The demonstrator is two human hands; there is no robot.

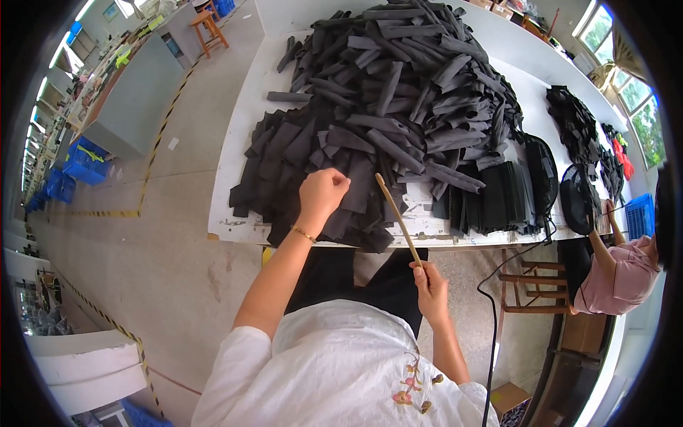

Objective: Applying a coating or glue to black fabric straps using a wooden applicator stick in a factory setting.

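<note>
My right grip (430, 286) is closed around the lower end of a thin stick (401, 222), which slants up and leftward across the front edge of the white surface (249, 99). My left grip (322, 193) is curled above flat dark pieces (281, 167); I cannot tell whether it holds one. Rolled pieces (398, 71) lie heaped beyond.

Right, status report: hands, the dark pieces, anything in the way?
Left hand curled by the flat dark pieces, contact unclear. Right hand gripping a thin tan stick. Pieces overlapping, loosely spread. Heap of dark rolls crowding close behind.
</note>
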